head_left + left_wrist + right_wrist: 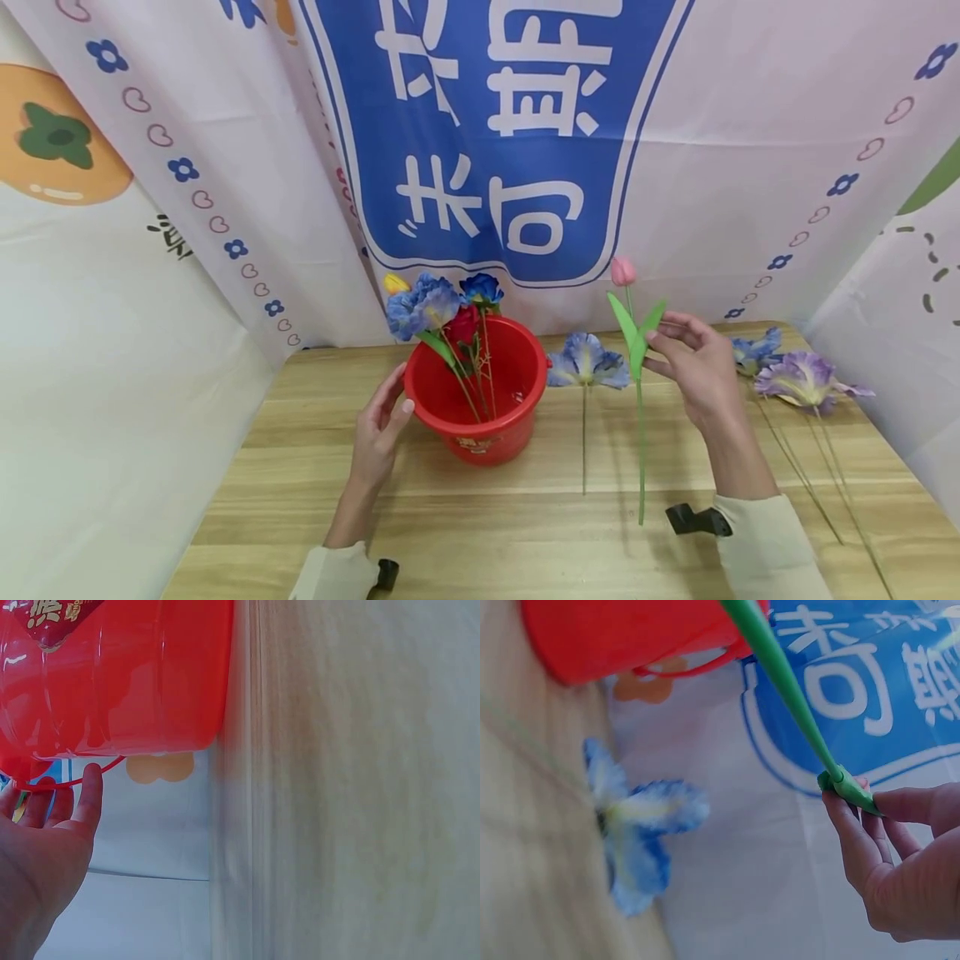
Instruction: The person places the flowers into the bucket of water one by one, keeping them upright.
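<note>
In the head view, the left hand (pixel 378 429), its grip loose, rests relaxed fingers against the red bucket (pixel 513 437) at centre, which holds several flowers (pixel 431 307); right of centre, the right hand (pixel 697 367) pinches the pink tulip (pixel 637 346) by its leaves over the tabletop (pixel 465 533). In the left wrist view, fingers touch the handle (pixel 75 782) at left. In the right wrist view, fingertips and thumb pinch the tulip right of centre, a blue flower (pixel 649 817) left.

A bare left hand (pixel 380 427), fingers extended, touches the left of the round red plastic bucket (pixel 513 429); a bare right hand (pixel 696 367), well to its right, pinches thumb against fingers.
</note>
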The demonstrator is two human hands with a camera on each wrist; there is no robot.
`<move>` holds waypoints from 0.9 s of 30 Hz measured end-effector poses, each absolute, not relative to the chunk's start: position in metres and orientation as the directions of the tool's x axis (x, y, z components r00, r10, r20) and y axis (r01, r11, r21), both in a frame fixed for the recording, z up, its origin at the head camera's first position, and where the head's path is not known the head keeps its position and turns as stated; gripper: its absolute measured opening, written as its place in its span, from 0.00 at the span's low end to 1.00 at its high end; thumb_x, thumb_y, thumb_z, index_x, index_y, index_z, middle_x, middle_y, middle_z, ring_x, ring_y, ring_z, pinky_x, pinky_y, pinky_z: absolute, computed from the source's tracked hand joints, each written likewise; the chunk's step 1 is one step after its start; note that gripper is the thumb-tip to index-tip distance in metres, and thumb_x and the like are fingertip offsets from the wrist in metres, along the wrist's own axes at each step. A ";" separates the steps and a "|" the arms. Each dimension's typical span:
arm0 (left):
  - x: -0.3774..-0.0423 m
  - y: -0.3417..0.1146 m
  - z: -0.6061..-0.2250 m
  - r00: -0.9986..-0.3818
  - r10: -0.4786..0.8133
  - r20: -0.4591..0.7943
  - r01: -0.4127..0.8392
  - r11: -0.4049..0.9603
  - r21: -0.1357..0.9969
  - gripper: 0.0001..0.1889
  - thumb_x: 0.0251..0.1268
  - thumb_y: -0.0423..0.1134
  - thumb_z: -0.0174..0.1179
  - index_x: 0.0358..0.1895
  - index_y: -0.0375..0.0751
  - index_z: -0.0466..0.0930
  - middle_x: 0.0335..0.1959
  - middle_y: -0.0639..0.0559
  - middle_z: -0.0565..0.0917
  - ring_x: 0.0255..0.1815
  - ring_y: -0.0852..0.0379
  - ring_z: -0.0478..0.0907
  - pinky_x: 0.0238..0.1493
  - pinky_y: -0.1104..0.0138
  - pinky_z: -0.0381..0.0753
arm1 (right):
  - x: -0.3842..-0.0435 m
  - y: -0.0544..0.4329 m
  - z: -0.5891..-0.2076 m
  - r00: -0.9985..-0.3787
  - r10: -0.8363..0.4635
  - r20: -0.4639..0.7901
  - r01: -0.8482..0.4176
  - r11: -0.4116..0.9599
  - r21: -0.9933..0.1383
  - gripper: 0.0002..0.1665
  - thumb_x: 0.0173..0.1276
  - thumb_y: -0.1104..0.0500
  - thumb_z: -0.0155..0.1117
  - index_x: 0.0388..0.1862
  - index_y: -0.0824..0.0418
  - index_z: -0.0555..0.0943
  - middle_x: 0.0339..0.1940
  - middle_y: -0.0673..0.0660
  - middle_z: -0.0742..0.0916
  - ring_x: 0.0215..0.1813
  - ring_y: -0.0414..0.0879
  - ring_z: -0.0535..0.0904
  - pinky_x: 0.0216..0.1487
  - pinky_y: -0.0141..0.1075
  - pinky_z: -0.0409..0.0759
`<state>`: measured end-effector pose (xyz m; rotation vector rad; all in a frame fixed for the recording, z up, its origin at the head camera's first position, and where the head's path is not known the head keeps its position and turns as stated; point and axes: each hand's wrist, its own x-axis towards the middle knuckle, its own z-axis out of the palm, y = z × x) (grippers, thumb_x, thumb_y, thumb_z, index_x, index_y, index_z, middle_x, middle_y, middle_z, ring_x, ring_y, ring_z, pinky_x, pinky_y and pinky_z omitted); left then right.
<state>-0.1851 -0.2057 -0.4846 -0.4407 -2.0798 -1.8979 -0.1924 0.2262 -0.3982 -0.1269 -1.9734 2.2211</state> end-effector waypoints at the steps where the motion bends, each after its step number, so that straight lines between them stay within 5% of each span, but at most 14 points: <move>1: -0.185 -0.206 -0.485 -0.911 0.030 0.412 0.413 0.085 0.907 0.29 0.80 0.29 0.55 0.81 0.35 0.67 0.79 0.35 0.73 0.74 0.63 0.75 0.72 0.76 0.77 | -0.194 0.224 -0.394 -0.981 0.185 0.056 -0.079 -0.120 -0.990 0.18 0.77 0.64 0.68 0.63 0.62 0.79 0.52 0.53 0.83 0.45 0.39 0.90 0.50 0.36 0.92; 27: -0.185 -0.207 -0.485 -0.909 0.032 0.415 0.416 0.083 0.906 0.29 0.79 0.29 0.55 0.81 0.35 0.67 0.79 0.35 0.73 0.75 0.63 0.74 0.73 0.76 0.76 | -0.224 0.158 -0.309 -0.955 0.192 0.227 -0.257 -0.151 -0.955 0.23 0.74 0.66 0.70 0.67 0.65 0.80 0.52 0.57 0.85 0.46 0.45 0.90 0.46 0.38 0.93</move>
